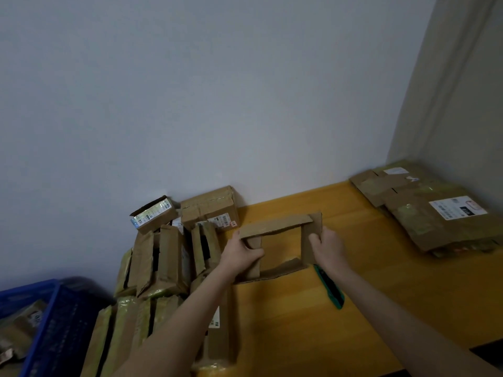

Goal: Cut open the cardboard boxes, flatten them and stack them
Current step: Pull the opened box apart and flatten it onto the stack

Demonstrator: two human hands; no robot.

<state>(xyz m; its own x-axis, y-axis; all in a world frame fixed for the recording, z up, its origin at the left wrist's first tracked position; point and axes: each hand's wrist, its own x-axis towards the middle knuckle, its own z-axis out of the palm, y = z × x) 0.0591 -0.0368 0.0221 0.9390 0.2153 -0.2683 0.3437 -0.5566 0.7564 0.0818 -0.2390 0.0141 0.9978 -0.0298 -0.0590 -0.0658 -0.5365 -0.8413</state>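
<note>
**Both hands are gripping a cut-open box, seemingly getting ready to flatten it.**

The open box (277, 223) is sitting on the table (313, 322) just beyond and left of the green knife (330, 285). It is looking light and thin-walled, probably stiff only at its creases, so the side walls seem best for taking hold. The left hand (241, 255) is curling its fingers round the left wall, and the right hand (325, 247) is pinching the right wall. Flattened boxes (424, 213) are lying well right of the knife, with uncut boxes (168, 257) piled to its left.
</note>
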